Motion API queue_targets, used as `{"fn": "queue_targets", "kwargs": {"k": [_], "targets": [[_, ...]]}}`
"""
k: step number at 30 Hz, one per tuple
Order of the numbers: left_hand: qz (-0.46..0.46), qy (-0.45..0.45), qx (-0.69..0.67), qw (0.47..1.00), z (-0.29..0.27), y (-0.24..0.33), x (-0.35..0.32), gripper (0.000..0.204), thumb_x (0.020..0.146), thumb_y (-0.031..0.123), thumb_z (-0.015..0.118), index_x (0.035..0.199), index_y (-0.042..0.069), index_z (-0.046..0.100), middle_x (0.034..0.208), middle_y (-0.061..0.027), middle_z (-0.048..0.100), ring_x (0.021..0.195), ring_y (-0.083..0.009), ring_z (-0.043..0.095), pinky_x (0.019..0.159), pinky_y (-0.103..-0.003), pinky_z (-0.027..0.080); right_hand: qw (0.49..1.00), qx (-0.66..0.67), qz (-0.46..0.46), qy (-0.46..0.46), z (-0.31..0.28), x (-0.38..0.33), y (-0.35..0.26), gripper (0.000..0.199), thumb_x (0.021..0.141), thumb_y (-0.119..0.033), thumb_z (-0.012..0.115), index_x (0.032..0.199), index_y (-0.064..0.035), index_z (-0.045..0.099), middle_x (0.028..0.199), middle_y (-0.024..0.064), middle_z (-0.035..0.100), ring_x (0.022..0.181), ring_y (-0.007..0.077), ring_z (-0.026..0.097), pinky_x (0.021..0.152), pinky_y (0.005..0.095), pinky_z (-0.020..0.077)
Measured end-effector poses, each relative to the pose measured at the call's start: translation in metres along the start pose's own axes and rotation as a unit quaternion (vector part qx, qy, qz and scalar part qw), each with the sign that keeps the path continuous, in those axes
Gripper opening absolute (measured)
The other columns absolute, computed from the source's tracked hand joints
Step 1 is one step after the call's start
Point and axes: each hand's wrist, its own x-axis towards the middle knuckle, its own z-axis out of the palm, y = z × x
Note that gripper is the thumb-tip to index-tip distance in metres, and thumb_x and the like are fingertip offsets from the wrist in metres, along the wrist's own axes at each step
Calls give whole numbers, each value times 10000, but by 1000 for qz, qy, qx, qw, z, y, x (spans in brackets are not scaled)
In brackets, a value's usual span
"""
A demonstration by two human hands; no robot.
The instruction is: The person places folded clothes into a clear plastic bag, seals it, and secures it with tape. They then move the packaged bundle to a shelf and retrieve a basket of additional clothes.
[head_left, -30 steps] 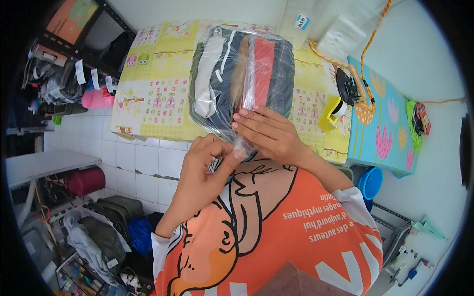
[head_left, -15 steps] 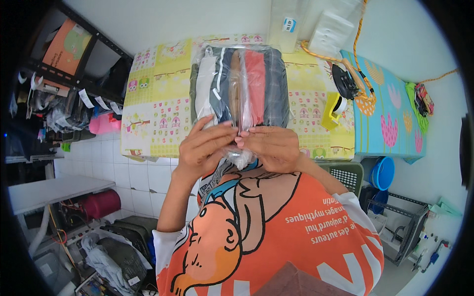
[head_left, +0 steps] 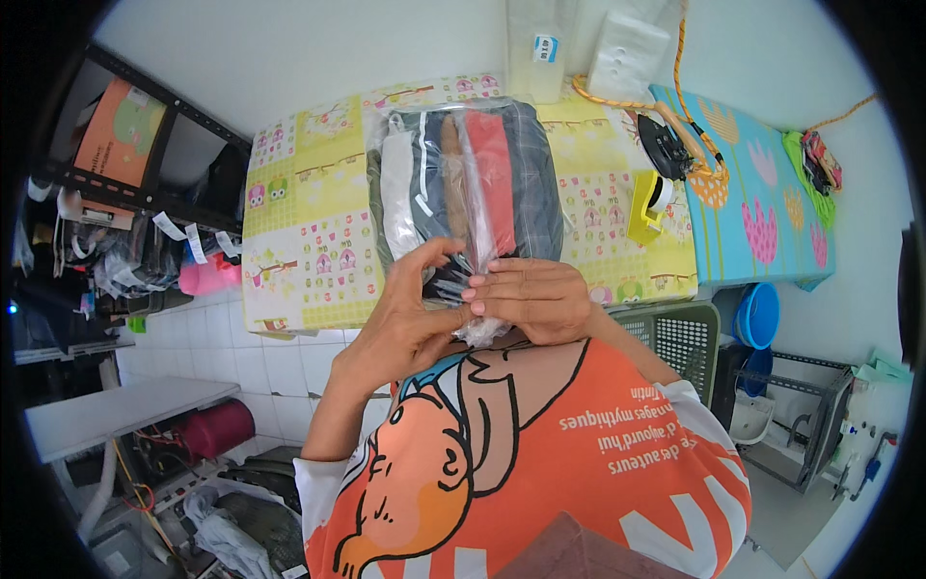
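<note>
Clear plastic bag [head_left: 468,193] of folded clothes lies on patterned tabletop [head_left: 309,251], just beyond both hands. Bag's near open end pinched by left hand [head_left: 410,314] and right hand [head_left: 531,299], fingers clamped on gathered plastic. Step judged: bag mouth being closed. Next move judged to call for steady pinch, plastic folded flat and sealed.

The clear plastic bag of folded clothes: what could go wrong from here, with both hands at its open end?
The clear plastic bag looks tightly stuffed, and the left hand and right hand bunch only its mouth; thin film may tear or slip loose there. The bag's near end sits at the table edge, so it could possibly slide off. The iron lies close beside it.
</note>
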Motion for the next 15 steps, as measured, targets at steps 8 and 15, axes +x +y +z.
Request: {"fn": "queue_targets", "kwargs": {"k": [8, 15], "targets": [[125, -76, 54, 988, 0, -24, 11, 224, 717, 10, 695, 932, 68, 721, 1250, -102, 657, 1241, -253, 578, 1101, -472, 375, 994, -111, -17, 3, -12, 2, -12, 271, 760, -51, 738, 1028, -88, 748, 951, -11, 628, 895, 190, 564, 814, 359, 428], [132, 58, 37, 989, 20, -37, 3, 251, 658, -67, 632, 893, 1, 691, 959, -133, 726, 919, -275, 703, 866, -378, 556, 996, -32, 72, 46, -1, -1, -6, 278, 738, -34, 767, 1013, -60, 733, 853, 40, 641, 761, 206, 603, 702, 330, 454]]}}
